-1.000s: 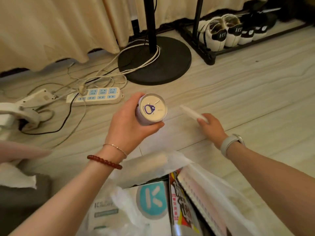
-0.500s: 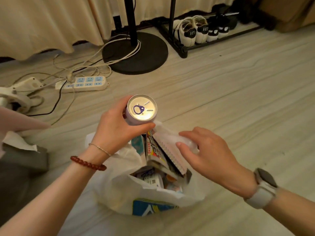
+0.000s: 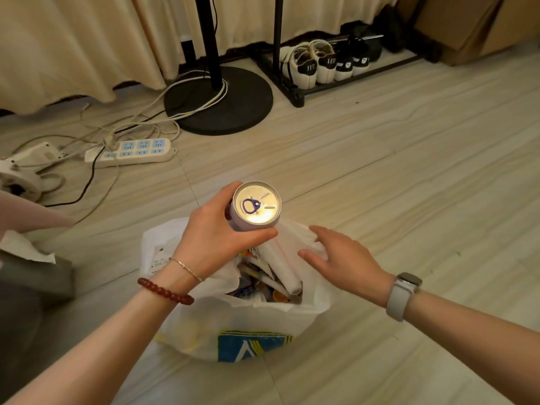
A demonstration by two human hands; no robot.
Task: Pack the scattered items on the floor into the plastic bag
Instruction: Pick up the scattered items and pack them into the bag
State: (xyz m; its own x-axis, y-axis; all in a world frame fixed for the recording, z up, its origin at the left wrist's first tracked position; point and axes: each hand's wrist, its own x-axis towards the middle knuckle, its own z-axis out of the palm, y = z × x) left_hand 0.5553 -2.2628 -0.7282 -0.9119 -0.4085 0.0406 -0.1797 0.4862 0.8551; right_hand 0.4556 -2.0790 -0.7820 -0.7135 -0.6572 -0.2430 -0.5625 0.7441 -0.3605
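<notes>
you're seeing dim, warm light glaring off the can lid [image 3: 257,206], while wide-angle distortion is bending the floor [image 3: 409,176] edges.

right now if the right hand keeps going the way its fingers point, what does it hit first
Probably the plastic bag: the open right hand points up-left at its raised far edge, just below the can in the left hand. Depth is unclear.
</notes>
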